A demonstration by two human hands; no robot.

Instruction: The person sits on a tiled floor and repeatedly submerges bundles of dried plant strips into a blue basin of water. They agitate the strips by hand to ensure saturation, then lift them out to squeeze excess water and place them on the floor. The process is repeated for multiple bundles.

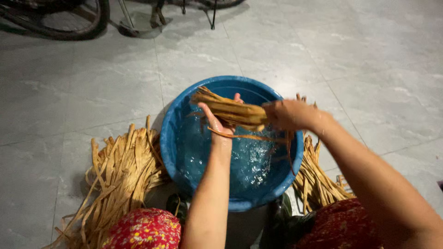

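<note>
A blue plastic basin with water in it stands on the tiled floor before me. Over the basin I hold a wet bundle of tan dried leaf strips. My left hand cups the bundle from below, palm up. My right hand grips the bundle's right end, and a few loose strips hang from it toward the water.
A big pile of dry strips lies left of the basin, a smaller pile to its right. My knees in red flowered cloth flank the basin. A bicycle wheel and stand legs are at the far left back.
</note>
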